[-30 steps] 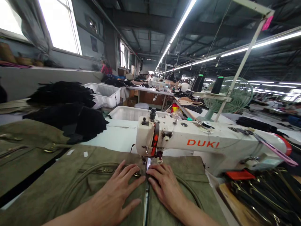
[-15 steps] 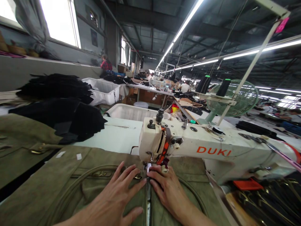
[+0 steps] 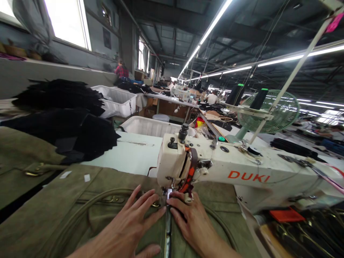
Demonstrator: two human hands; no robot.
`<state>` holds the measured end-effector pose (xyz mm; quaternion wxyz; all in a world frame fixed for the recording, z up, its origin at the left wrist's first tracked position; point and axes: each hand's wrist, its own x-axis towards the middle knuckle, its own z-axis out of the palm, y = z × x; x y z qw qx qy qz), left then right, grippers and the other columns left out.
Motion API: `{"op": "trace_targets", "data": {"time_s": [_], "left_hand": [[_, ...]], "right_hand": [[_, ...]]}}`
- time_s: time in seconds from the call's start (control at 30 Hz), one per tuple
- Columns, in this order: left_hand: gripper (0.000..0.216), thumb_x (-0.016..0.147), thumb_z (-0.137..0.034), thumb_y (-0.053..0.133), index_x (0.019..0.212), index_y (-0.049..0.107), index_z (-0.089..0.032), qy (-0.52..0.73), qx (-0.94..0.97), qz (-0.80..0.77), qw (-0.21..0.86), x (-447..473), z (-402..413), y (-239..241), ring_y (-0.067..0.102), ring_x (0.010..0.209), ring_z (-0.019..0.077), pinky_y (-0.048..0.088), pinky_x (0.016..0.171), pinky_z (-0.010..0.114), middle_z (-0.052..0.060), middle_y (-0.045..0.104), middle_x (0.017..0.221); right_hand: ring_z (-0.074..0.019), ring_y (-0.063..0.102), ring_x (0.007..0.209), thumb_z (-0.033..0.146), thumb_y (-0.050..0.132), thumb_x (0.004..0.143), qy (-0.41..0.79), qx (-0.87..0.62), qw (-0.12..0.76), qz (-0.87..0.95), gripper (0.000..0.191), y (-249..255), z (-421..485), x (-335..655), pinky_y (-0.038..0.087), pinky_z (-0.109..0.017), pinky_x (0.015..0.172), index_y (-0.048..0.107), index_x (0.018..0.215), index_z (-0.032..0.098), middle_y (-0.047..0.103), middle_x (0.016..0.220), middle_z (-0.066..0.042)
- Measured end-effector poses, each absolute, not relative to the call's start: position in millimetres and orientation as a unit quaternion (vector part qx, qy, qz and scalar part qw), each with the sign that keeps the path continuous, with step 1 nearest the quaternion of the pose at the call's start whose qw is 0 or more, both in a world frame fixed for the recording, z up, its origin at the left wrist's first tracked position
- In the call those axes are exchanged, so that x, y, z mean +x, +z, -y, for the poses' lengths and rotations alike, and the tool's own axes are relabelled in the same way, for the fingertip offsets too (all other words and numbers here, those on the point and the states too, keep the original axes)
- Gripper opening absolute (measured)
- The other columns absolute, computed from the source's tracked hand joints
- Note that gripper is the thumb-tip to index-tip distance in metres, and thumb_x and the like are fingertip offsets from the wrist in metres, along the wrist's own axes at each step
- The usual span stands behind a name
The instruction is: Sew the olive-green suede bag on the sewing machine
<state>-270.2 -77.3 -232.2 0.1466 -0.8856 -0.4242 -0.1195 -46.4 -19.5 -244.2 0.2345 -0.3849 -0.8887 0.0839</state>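
Olive-green fabric panels (image 3: 102, 179) with corded handles and brass-coloured buckles lie across the sewing machine bed. A zipper strip (image 3: 168, 229) runs up the middle of them to the presser foot of the white sewing machine (image 3: 212, 161). My left hand (image 3: 131, 218) rests on the fabric left of the strip, fingers spread and flat. To the right of the strip lies my right hand (image 3: 190, 218), its fingers laid on the fabric close to the presser foot. Neither hand grips anything. The needle itself is hidden behind the machine head and fingers.
Dark cut fabric pieces (image 3: 64, 132) are heaped at the left. A white plastic bin (image 3: 150, 127) stands behind the machine. Thread cones (image 3: 259, 99) and a green fan (image 3: 282, 111) are at the right. Black goods lie beside an orange tray (image 3: 287, 215). People sit farther back.
The view has shifted slightly. Both hands stay flat on either side of the zipper strip, in almost the same place by the presser foot.
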Motion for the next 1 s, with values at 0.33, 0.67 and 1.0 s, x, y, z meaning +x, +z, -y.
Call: {"op": "trace_targets", "data": {"time_s": [0.33,0.67,1.0], "left_hand": [[0.067,0.080,-0.051,0.060,0.141,0.041,-0.028,-0.125,-0.889,0.399,0.187,-271,69,-242,0.052,0.122,0.0358,0.052,0.087,0.058,0.011,0.053,0.137],[0.062,0.087,-0.061,0.047,0.139,0.044,-0.026,-0.144,-0.891,0.360,0.238,-277,60,-246,0.055,0.120,0.0296,0.051,0.093,0.047,0.009,0.061,0.129],[0.063,0.086,-0.055,0.053,0.142,0.039,-0.029,-0.160,-0.892,0.385,0.174,-275,65,-246,0.051,0.124,0.0309,0.044,0.101,0.052,0.011,0.055,0.135]], "right_hand": [[-0.0223,0.058,0.110,0.027,0.056,0.091,0.093,-0.405,0.221,0.882,0.028,-239,20,-47,0.042,-0.047,0.102,0.062,0.116,0.037,0.066,0.116,0.003],[-0.0220,0.059,0.107,0.029,0.056,0.091,0.022,-0.366,0.266,0.892,0.026,-247,17,-44,0.047,-0.041,0.096,0.061,0.115,0.036,0.067,0.112,0.004],[-0.0198,0.058,0.105,0.027,0.057,0.091,0.041,-0.385,0.246,0.888,0.032,-250,19,-45,0.044,-0.039,0.096,0.058,0.121,0.037,0.066,0.109,0.002]]}}
